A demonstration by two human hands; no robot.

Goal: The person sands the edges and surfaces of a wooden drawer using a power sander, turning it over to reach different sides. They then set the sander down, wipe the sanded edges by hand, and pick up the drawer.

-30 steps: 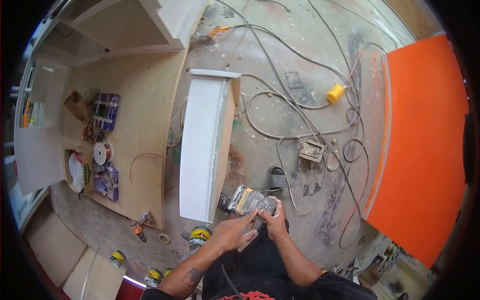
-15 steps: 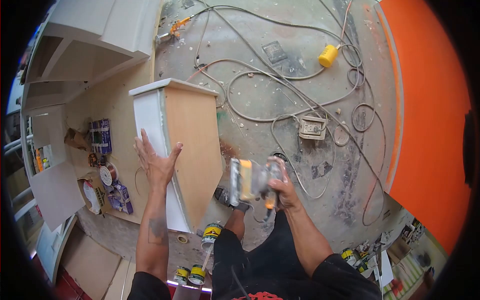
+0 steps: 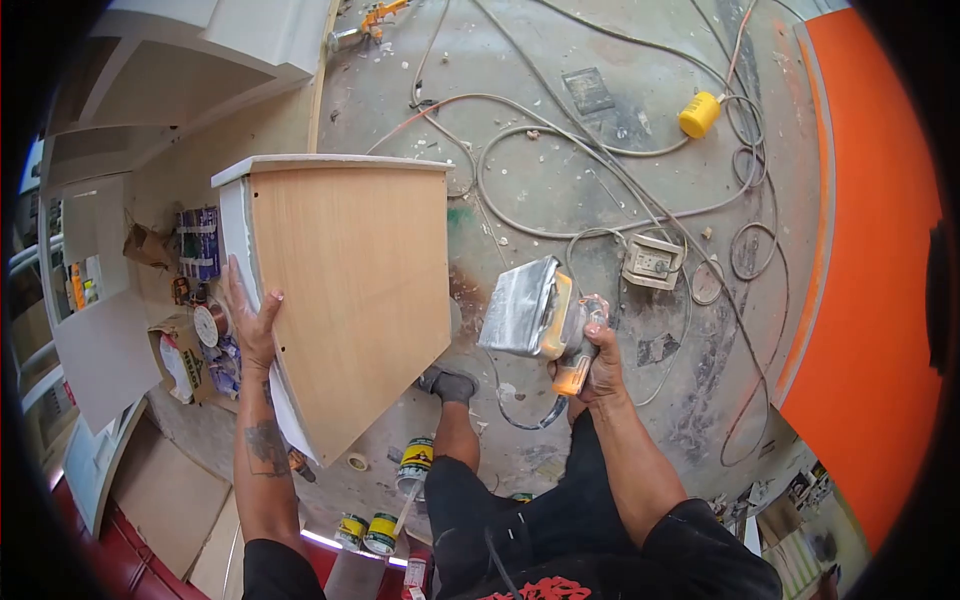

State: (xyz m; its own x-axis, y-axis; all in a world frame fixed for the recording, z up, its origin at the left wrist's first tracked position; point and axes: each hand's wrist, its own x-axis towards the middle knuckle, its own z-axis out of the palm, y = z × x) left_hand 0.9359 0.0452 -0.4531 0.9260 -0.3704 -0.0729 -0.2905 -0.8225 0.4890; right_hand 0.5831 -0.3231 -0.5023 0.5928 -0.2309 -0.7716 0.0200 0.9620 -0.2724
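My right hand [image 3: 597, 358] is wrapped round the grip of a yellow and grey electric sander [image 3: 560, 335]. Its dusty flat sanding pad faces left, toward a wooden cabinet piece [image 3: 355, 290], with a gap between them. The piece has a bare wood side, a white face on its left and a thin white panel along its far end. My left hand [image 3: 252, 318] lies against the white face, fingers stretched and thumb apart near the edge of the wood side. The sander's cord [image 3: 520, 422] loops below the tool.
Cables snake over the dusty floor around an outlet box [image 3: 655, 262] and a yellow cylinder [image 3: 699, 115]. An orange panel [image 3: 870, 220] stands at right. Paint cans [image 3: 381, 533] sit near my legs. A spray gun [image 3: 365, 27] lies at the back; a wire spool [image 3: 210, 325] is left.
The cabinet piece has turned so its wood side shows more broadly. The sander has tipped, bringing its pad face into view. My left hand has shifted left and down with the piece.
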